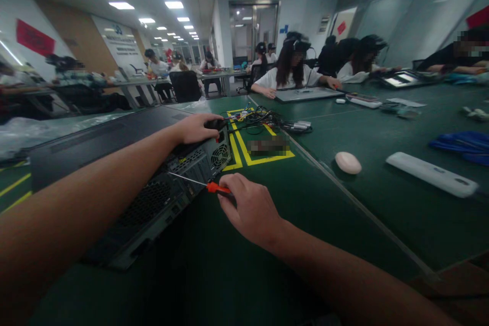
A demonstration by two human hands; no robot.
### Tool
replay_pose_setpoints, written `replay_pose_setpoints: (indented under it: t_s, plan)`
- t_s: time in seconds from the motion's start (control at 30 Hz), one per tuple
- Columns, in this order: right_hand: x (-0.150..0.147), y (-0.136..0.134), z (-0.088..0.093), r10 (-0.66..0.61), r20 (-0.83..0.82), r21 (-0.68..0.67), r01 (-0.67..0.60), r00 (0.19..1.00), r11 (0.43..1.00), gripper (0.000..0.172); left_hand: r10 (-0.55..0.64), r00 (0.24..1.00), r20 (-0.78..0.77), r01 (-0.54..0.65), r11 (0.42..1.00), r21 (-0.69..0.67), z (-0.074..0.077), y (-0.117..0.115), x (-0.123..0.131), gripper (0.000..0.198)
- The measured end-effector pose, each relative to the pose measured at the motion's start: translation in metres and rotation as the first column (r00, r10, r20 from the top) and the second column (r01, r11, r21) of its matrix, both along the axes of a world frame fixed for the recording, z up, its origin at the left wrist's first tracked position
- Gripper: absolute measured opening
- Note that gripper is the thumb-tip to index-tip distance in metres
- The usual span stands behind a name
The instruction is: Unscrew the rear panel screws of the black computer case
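Note:
A black desktop computer case (114, 142) lies on its side on the green table (305, 198), its rear panel with fan grille (219, 155) facing me. My left hand (196, 129) rests curled over the case's top rear corner. My right hand (250, 209) is closed round the red handle of a screwdriver (214, 187), whose thin shaft points left at the rear panel.
A tangle of cables (263, 119) lies inside a yellow taped rectangle behind the case. A white oval object (348, 162) and a long white bar (431, 174) lie to the right, with blue cloth (462, 142) beyond. Several other people sit at tables further back.

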State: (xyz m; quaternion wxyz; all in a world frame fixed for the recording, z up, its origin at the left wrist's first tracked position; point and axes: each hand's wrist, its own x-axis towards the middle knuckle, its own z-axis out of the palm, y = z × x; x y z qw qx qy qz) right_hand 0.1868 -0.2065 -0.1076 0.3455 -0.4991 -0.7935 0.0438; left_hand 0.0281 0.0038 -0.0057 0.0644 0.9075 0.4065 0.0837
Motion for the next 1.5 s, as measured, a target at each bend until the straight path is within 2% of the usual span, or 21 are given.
replay_pose_setpoints:
  t_s: [0.37,1.17,1.4,1.5]
  plan:
    - [0.0,-0.0006,0.0004,-0.003,0.012,-0.001,0.003,1.0,1.0,0.021,0.003,1.0,-0.019,-0.002,1.0,0.029,-0.0007,0.0009,-0.0002,0.081]
    - [0.0008,-0.0026,0.0014,-0.004,-0.082,0.03,0.006,0.997,1.0,0.015,0.021,1.0,-0.014,-0.02,0.999,0.041,-0.0023,0.002,-0.0011,0.078]
    - [0.0002,-0.0017,0.0036,-0.036,-0.053,0.01,0.037,0.998,0.999,0.026,0.025,0.999,-0.023,-0.024,0.999,0.038,-0.0012,0.0009,-0.0006,0.078]
    - [-0.0002,-0.0014,0.0026,-0.009,-0.06,-0.008,0.008,0.998,1.0,0.03,0.025,1.0,-0.019,-0.024,0.999,0.033,-0.0009,0.001,-0.0005,0.078]
